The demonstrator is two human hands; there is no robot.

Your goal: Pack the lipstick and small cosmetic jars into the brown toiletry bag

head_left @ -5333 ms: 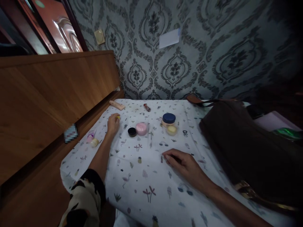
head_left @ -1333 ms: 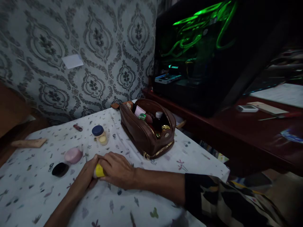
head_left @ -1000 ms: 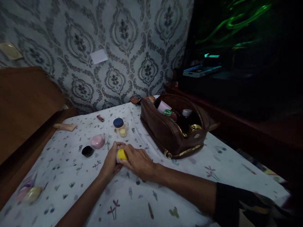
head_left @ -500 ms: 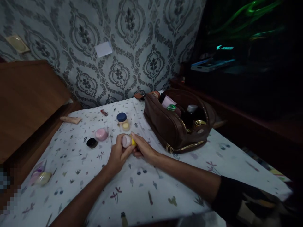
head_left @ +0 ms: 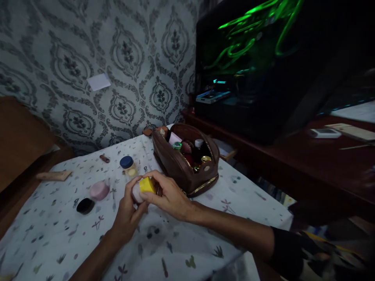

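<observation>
Head cam | L hand (head_left: pixel 127 212) wraps small jar (head_left: pixel 136 192), held just above tabletop (head_left: pixel 58 234), near open brown pouch (head_left: pixel 181 169) | R hand (head_left: pixel 171 197) pinches its yellow cap (head_left: pixel 146 184) | cap looks seated, not yet off; jar not in pouch.

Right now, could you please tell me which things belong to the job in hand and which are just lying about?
In hand: small pale container with a yellow cap, gripped between left hand and right hand.
Lying about: open brown leather pouch, blue-lidded clear jar, round pink pot, flat black disc, beige tube, all on the printed white tablecloth.
</observation>
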